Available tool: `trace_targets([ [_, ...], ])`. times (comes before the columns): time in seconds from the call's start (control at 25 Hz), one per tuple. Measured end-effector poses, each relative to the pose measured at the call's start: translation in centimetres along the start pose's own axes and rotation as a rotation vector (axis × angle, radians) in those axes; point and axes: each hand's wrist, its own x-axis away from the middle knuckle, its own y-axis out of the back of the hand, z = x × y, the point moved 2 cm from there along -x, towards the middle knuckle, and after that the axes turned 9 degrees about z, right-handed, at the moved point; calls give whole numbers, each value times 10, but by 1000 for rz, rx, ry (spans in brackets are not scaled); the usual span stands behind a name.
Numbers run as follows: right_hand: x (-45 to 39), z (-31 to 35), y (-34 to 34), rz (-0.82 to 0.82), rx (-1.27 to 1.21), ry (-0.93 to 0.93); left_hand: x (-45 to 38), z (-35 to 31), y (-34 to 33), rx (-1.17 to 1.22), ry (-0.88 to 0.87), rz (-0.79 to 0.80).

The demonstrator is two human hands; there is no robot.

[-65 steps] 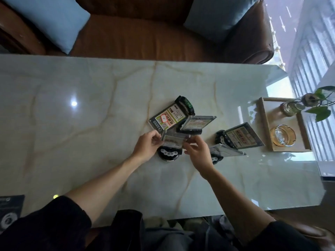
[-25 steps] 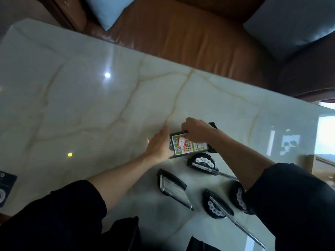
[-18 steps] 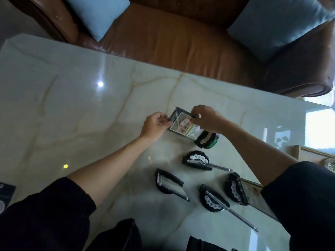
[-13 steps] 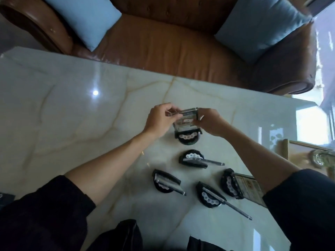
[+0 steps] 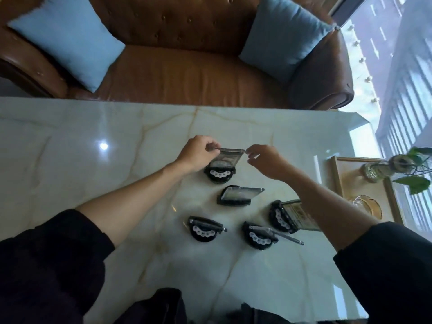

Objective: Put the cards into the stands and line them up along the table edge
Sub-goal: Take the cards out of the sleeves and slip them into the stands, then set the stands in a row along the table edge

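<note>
Five black card stands with white dots sit on the marble table point(image 5: 70, 174). The farthest stand point(image 5: 219, 176) holds a clear-sleeved card point(image 5: 230, 156) upright. My left hand point(image 5: 198, 153) pinches the card's top left corner. My right hand point(image 5: 264, 160) has its fingertips at the top right corner. Nearer me, a second stand point(image 5: 233, 199) carries a card tilted back. Two more stands point(image 5: 204, 230) point(image 5: 259, 236) show their cards almost edge-on. The fifth stand point(image 5: 279, 217) holds a printed card point(image 5: 297, 212), partly hidden by my right forearm.
A wooden tray point(image 5: 335, 183) at the right holds a glass ashtray point(image 5: 367, 205) and a small vase with a plant point(image 5: 376, 170). Beyond the table's far edge stands a brown leather sofa point(image 5: 187, 73) with two blue cushions. A window lies to the right.
The printed card in its stand, held flat a second ago, has been turned upright and set down beyond the other stands. Both hands stayed on it. My view tilted up toward the sofa.
</note>
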Motion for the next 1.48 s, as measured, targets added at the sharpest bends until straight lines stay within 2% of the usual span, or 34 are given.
trace_targets([
  [0.12, 43, -8, 26, -79, -10, -82, 6, -18, 4, -62, -6, -3],
  [0.2, 74, -11, 38, -157, -41, -124, 20, -45, -2, -108, -115, -92],
  [0.28, 105, -16, 45, -259, -47, -162, 42, -80, -17, -91, -250, -117],
  [0.36, 136, -26, 45, -356, -55, -209, 63, -111, -41, -99, -365, -19],
  [0.44, 164, -38, 41, -411, -52, -218, 83, -131, -70, -170, -456, 152],
  [0.52, 187, -56, 36, -377, -32, -248, 96, -139, -97, -265, -458, 376],
  [0.6, 201, -72, 26, -232, -45, -280, 105, -137, -124, -395, -423, 563],
  [0.72, 207, -91, 12, -23, 108, -272, 110, -122, -155, -533, -355, 663],
  [0.8, 205, -103, 8, -30, 169, -238, 108, -114, -166, -555, -303, 600],
  [0.92, 198, -120, 16, -41, 240, -193, 103, -111, -172, -457, -207, 438],
  [1.16, 184, -145, 43, -2, 223, -94, 105, -112, -176, -316, -42, 168],
  [1.32, 178, -146, 50, 40, 231, -54, 113, -114, -182, -295, 14, 58],
  [1.48, 175, -143, 44, 61, 257, -23, 114, -111, -185, -296, 20, 26],
])
